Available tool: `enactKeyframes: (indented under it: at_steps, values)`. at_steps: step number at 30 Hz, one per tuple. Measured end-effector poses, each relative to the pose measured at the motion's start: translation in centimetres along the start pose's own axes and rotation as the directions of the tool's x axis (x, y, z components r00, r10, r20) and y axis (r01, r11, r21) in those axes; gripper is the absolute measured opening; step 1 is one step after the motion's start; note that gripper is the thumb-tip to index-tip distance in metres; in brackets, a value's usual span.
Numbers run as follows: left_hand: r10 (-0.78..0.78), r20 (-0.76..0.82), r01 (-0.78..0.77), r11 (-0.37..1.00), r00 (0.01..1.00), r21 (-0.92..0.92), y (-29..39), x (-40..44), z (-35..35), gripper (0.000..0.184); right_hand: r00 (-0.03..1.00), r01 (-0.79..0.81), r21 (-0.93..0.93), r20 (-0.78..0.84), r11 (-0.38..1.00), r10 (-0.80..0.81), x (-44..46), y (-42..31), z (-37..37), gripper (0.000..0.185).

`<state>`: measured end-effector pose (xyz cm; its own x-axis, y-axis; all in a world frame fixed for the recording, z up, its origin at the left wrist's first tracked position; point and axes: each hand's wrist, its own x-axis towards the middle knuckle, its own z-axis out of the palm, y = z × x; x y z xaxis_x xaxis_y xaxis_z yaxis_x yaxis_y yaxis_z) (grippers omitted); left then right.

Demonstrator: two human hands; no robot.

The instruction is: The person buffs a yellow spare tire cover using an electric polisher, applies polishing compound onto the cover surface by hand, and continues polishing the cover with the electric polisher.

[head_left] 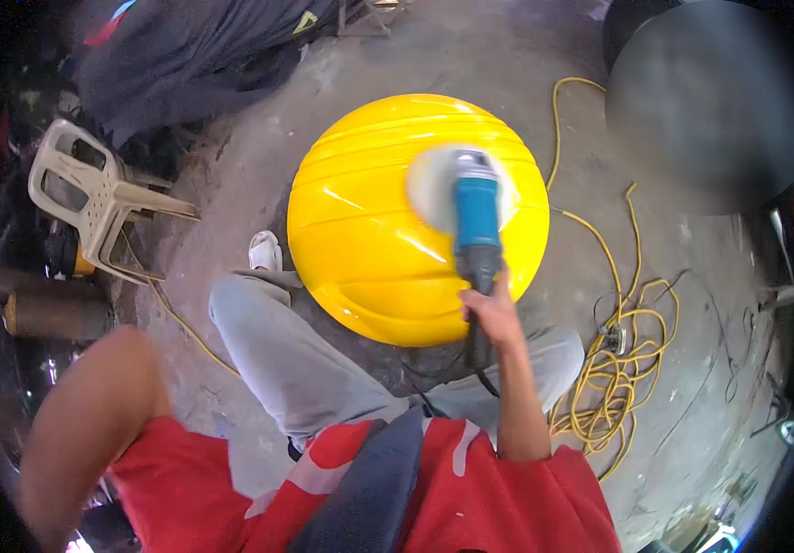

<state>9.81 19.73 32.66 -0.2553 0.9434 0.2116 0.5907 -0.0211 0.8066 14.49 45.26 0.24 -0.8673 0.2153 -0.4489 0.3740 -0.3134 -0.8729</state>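
My right hand (496, 315) is wrapped round the dark rear handle of a blue and black power polisher (477, 214). The polisher's pale round pad (429, 189) looks smeared, and it lies over the upper right part of a glossy yellow domed panel (360, 244). Ridges run across that panel, and bright reflections show on it. A dark cord trails from the tool's back end toward my lap. My left arm (93, 405) is bent out to the side, blurred, with its hand hidden from view.
A beige plastic chair (93, 189) is at the left, near a blurred cylinder (61, 315). A tangled yellow extension cord (613, 378) lies on the concrete floor (692, 442) at right. Dark cloth (194, 64) hangs at upper left. A large dark round object (715, 106) occupies the upper right.
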Motion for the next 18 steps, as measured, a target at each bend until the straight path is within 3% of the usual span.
enactKeyframes:
  at_steps: [1, 2, 4, 6, 7, 10, 11, 14, 16, 18]
  values:
    - [-0.022, 0.024, 0.021, 0.998, 0.999, 0.062, 0.1, 0.1, 1.2, 0.039, 0.999, -0.006, -0.094, 0.051, 0.996, 0.011, 0.1, 0.2, 1.8, 0.103]
    - [-0.039, 0.038, 0.035, 0.993, 0.999, 0.113, 0.3, 0.2, 2.4, 0.038, 0.989, 0.1, 0.005, 0.113, 0.995, -0.1, 1.3, 2.9, 3.7, 0.104]
    - [-0.064, 0.05, 0.054, 0.98, 0.997, 0.191, 0.7, 0.4, 4.1, 0.037, 0.973, 0.026, 0.015, 0.229, 1.0, -0.029, 0.6, 2.2, 8.0, 0.104]
    - [-0.07, 0.046, 0.057, 0.968, 0.996, 0.243, 1.6, 0.6, 5.2, 0.036, 0.967, 0.048, -0.129, 0.253, 0.99, -0.014, 2.1, 4.5, 12.4, 0.106]
    - [-0.068, 0.043, 0.054, 0.964, 0.997, 0.262, 2.2, 0.6, 5.4, 0.036, 0.96, 0.111, -0.063, 0.266, 0.992, -0.09, 2.1, 5.4, 14.2, 0.107]
    - [-0.064, 0.024, 0.053, 0.949, 0.998, 0.31, 4.1, 0.7, 5.5, 0.035, 0.944, 0.09, -0.125, 0.326, 0.988, -0.045, 1.6, 5.3, 16.6, 0.106]
    - [-0.059, 0.018, 0.05, 0.944, 0.998, 0.326, 4.7, 0.4, 5.5, 0.034, 0.941, 0.092, -0.122, 0.335, 0.988, -0.046, 2.1, 6.5, 16.8, 0.106]
    - [-0.01, 0.003, 0.008, 0.937, 1.0, 0.349, 6.9, -0.1, 4.8, 0.033, 0.935, 0.295, -0.151, 0.25, 0.943, -0.253, 2.9, 8.4, 15.0, 0.106]
    - [0.041, -0.003, -0.037, 0.933, 0.999, 0.358, 8.9, -0.8, 3.8, 0.032, 0.955, 0.154, -0.133, 0.275, 0.979, -0.113, 1.6, 5.8, 9.4, 0.105]
    - [0.119, -0.022, -0.104, 0.929, 0.993, 0.355, 11.3, -1.9, 2.5, 0.031, 0.975, 0.114, -0.105, 0.202, 0.988, -0.091, 0.8, 4.1, 4.9, 0.104]
